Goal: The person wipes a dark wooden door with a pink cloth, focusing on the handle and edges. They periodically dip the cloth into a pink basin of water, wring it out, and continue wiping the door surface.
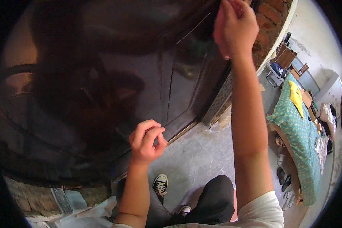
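A glossy dark door [131, 65] with raised panel mouldings fills the left and upper view. My right arm reaches up to the door's edge by the brick reveal. Up there my right hand [240, 28] has its fingers bent around a pink cloth [223, 40], which hangs beside the palm; blur hides its exact form. Lower down, my left hand [147, 142] is raised in front of the door's lower part. Its fingers are loosely curled, with a gap to the thumb and nothing visible in it. Dim reflections show on the door surface.
Exposed brickwork [269, 17] borders the door at upper right. Grey tiles [196, 151] cover the floor around my sneakers [160, 185]. To the right stands a bed with a green patterned cover [296, 128], several shoes [280, 175] beside it. Plastic sheeting [94, 211] lies at lower left.
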